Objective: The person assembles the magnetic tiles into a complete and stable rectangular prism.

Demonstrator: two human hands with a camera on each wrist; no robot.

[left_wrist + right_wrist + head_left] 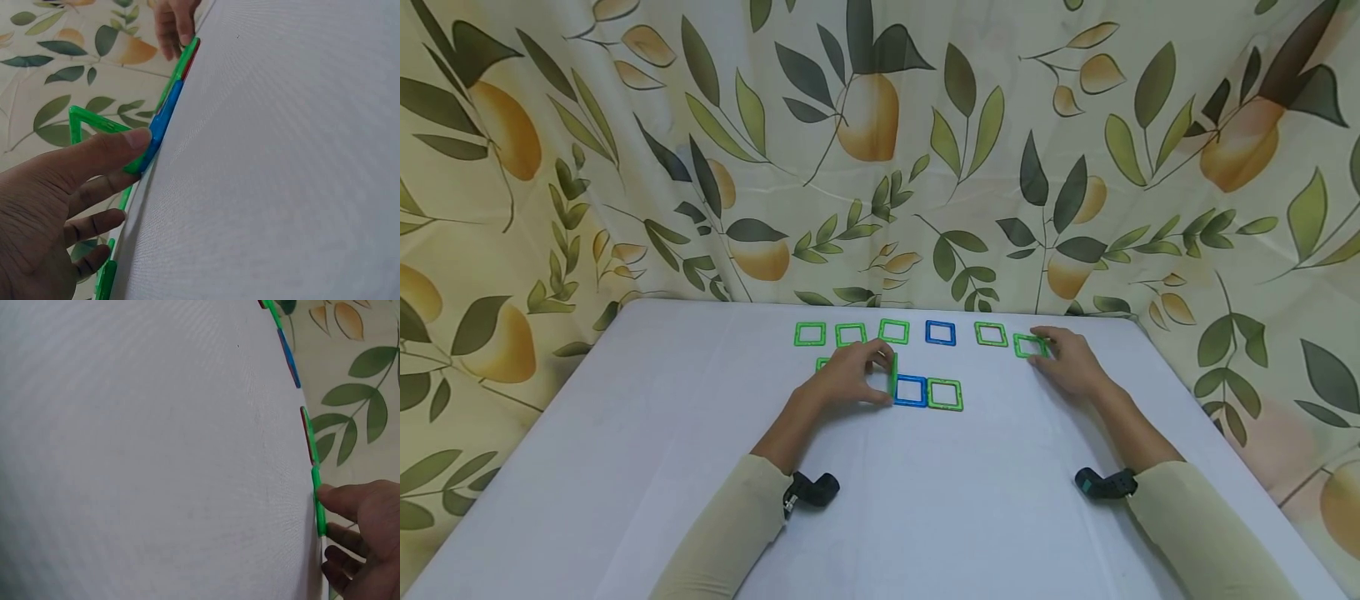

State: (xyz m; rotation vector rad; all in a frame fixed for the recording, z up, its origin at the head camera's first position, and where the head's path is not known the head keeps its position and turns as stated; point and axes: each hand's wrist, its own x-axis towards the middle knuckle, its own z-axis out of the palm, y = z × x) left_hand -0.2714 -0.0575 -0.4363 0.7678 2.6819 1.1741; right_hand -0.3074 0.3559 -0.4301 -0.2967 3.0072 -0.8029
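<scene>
My left hand [842,373] holds a green square magnetic tile [894,375] on edge, fingers near its top and thumb low down. This upright frame stands at the left side of a flat blue square tile [912,404], which has a flat green tile [945,408] against its right side. In the left wrist view, the thumb lies over the corner where the upright green tile [97,119] meets the blue one [161,128]. Over at the right end of the back row, my right hand [1071,362] pinches another green square tile [1028,356] between thumb and fingers.
Along the back of the white table [970,500] lie several green square tiles [810,344] and one blue tile [940,342]. Another green tile [822,363] is mostly hidden behind the left hand. A fruit-patterned curtain [865,208] hangs behind the table's far edge.
</scene>
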